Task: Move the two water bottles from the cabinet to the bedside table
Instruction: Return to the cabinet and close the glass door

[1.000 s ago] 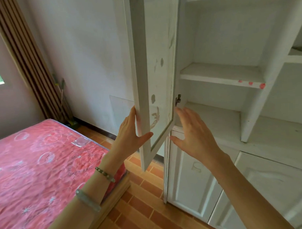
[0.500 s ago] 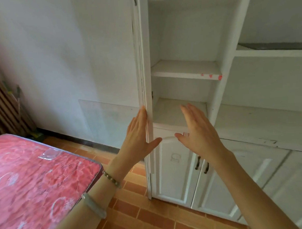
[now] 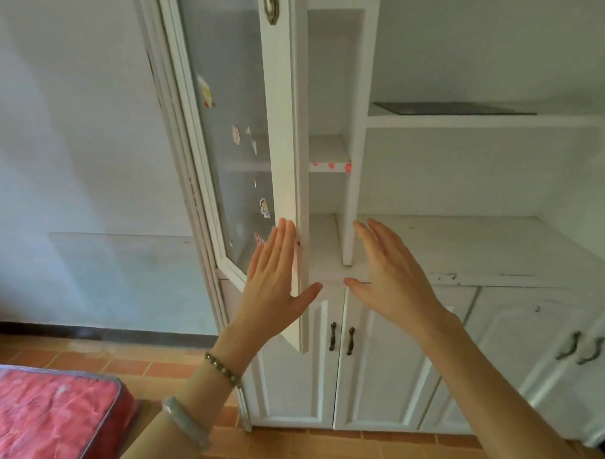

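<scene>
A: Right, any labels or writing?
B: None legible. Small stickers [image 3: 264, 208] on the glass door [image 3: 236, 135], too blurred to read. Red dots along the front edge of the middle shelf [image 3: 327, 153].

A: Hands?
B: Left hand [image 3: 275, 281] flat, fingers together and straight, thumb splayed right. Fingertips lie on the door's white stile near its free edge, low on the door. Not gripping anything. Beaded bracelet [image 3: 223, 368] and a pale bangle [image 3: 184, 422] on that forearm.
Right hand [image 3: 392, 281] also spread flat, palm turned left, thumb pointing at the left thumb. It hangs in front of the cabinet [image 3: 359, 131] counter edge; can't tell if it touches. Holds nothing.

A: Water bottles?
B: None in sight. The visible slice of the compartment behind the door shows bare shelves. Rest is behind the door and hazy glass, can't tell.

A: Clearance?
B: Door is partly swung out, free edge toward camera, a narrow gap of open compartment to its right. Brass pull [image 3: 271, 5] at the top of the stile. Open counter [image 3: 466, 244] to the right, with a dark flat panel [image 3: 451, 108] on the shelf above it. Lower doors shut, dark handles [image 3: 341, 336]. Red mattress [image 3: 50, 420] corner bottom left, tiled floor [image 3: 161, 354] between it and the cabinet.
</scene>
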Demonstrator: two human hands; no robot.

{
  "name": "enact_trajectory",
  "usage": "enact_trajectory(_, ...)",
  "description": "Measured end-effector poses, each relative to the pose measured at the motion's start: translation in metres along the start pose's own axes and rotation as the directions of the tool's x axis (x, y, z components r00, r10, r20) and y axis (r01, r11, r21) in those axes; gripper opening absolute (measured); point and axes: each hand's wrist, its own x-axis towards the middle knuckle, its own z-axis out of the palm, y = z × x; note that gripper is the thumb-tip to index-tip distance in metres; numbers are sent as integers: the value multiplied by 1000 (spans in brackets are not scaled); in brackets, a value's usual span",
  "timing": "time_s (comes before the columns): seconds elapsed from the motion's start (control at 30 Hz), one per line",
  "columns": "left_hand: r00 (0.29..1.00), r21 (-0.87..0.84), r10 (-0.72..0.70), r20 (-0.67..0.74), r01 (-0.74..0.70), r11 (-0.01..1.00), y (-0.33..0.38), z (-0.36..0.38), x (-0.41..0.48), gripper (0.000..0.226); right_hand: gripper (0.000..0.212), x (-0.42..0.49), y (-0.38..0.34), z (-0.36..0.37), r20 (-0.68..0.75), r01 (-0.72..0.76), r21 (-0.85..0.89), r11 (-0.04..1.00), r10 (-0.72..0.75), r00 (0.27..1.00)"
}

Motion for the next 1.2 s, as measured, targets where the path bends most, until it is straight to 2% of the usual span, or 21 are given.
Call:
enact_trajectory(0.43,998,65,61,27,-62,996,13,75,97,81,82,50,70,6,-41,-5,-45,999,4,999)
enact_trajectory(0.77,997,182,58,54,-67,981,0,126,156,89,82,100,109,36,-18,-78,-74,994,77,997)
enact_trajectory(1.2,995,208,96,20,-98,973,-22,163,204,94,83,152,134,69,-50,-145,-103,984,141,989)
